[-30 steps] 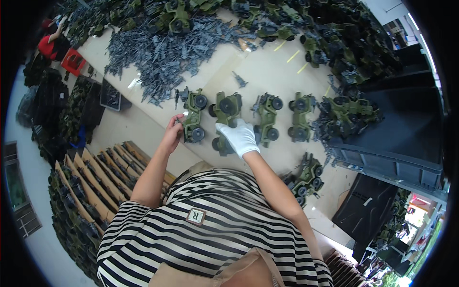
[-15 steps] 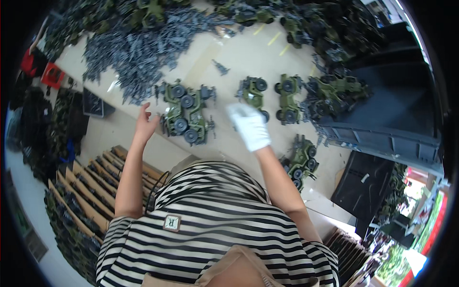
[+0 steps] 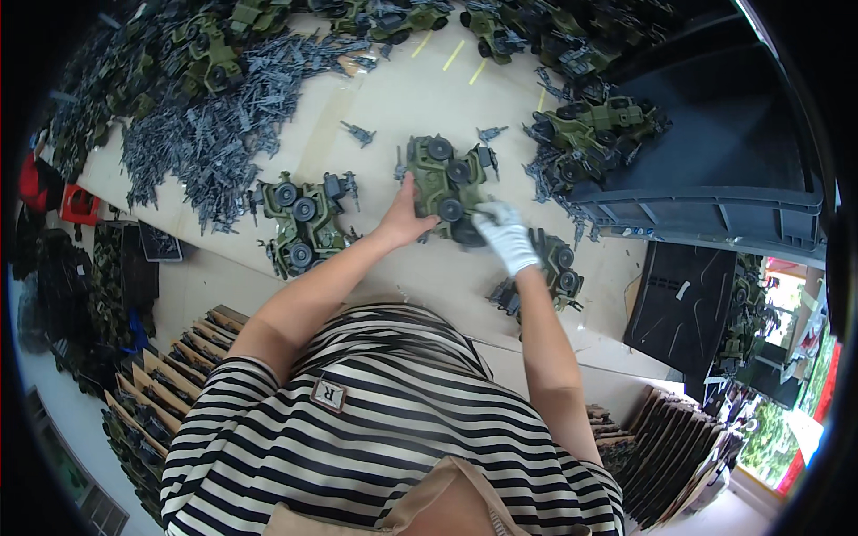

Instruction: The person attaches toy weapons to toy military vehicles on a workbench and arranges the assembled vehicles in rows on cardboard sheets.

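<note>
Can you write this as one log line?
left hand: bare, touching middle toy jeeps; right hand: gloved, beside them; more jeeps: left

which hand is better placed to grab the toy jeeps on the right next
Probably the right hand: its gloved fingers are at the right side of the middle jeeps, close to those on the right. The left hand is farther off, at the middle jeeps' left side.

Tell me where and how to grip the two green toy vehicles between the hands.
Probably by the outer sides of the green toy vehicles, bare left hand from the left, gloved right hand from the right: they lie close side by side, wheels facing up, so squeezing inward should keep them together.
</note>
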The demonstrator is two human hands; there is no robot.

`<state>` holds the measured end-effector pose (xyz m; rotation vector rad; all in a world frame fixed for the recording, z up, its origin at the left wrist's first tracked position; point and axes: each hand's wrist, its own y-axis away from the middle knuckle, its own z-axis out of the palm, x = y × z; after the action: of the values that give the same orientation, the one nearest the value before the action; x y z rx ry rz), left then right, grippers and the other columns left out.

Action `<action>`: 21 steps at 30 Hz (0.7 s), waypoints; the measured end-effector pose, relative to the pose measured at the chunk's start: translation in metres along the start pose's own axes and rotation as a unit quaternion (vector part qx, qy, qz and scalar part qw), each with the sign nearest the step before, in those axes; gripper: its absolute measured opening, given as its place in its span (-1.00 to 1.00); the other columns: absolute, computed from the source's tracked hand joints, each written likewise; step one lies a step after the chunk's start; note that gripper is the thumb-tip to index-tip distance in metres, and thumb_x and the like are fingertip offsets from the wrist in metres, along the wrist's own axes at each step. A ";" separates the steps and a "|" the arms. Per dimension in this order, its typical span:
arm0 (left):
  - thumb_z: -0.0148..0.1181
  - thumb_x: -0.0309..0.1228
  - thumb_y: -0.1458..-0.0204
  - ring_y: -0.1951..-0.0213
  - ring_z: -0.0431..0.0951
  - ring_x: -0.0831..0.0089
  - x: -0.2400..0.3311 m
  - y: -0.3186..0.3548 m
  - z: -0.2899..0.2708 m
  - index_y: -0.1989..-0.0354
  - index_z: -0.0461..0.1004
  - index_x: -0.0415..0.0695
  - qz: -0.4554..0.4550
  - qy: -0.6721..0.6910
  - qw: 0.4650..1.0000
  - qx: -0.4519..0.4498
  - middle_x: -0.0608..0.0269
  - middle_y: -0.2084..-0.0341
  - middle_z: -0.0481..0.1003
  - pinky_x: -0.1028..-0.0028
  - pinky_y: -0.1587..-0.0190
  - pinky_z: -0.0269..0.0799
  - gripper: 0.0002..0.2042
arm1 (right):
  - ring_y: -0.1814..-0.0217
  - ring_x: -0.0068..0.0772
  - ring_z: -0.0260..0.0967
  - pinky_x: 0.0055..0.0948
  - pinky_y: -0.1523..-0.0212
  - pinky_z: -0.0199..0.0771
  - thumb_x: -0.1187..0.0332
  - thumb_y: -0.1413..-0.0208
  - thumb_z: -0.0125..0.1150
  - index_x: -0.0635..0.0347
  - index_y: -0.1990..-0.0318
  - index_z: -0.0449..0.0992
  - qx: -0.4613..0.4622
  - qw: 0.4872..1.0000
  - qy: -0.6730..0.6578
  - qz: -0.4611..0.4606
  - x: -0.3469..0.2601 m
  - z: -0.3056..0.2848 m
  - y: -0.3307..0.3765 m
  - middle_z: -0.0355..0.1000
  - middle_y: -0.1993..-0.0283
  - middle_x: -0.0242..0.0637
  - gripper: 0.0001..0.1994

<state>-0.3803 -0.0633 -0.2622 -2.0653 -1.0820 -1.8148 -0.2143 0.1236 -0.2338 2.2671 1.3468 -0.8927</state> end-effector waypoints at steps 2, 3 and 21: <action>0.40 -0.33 0.22 -0.29 0.23 -0.07 -0.011 -0.004 -0.016 -0.43 -0.30 -0.32 0.050 -0.093 0.993 -0.047 -0.30 -0.26 0.17 0.27 -0.35 0.13 0.11 | -0.26 0.10 0.23 -0.13 -0.29 0.23 0.19 -0.16 0.19 0.08 -0.01 0.50 -0.059 0.998 -0.034 0.012 -0.037 0.014 0.008 0.39 -0.11 0.06 -0.69; 0.35 -0.42 0.22 -0.20 0.34 -0.02 -0.015 -0.007 -0.028 -0.44 -0.29 -0.24 0.051 -0.062 0.996 -0.049 -0.23 -0.19 0.26 0.29 -0.28 0.22 0.07 | -0.32 0.10 0.17 -0.12 -0.34 0.15 0.15 -0.17 0.19 0.07 -0.05 0.49 -0.040 0.998 -0.046 0.036 -0.046 0.021 0.011 0.33 -0.20 0.05 -0.65; 0.44 -0.25 0.18 -0.36 0.04 -0.02 0.132 -0.243 -0.170 -0.43 -0.07 0.02 0.136 -0.436 0.852 0.255 -0.03 -0.35 0.04 -0.05 -0.29 0.12 -0.02 | -0.20 0.09 0.33 -0.19 -0.19 0.38 0.20 0.19 0.41 0.06 -0.15 0.43 0.052 0.938 0.292 0.179 -0.024 -0.217 -0.149 0.20 -0.31 0.05 -0.36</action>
<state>-0.6663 0.0650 -0.1782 -2.5000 -1.1646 -0.3165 -0.2798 0.3070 -0.0553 2.8703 1.0365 -0.1684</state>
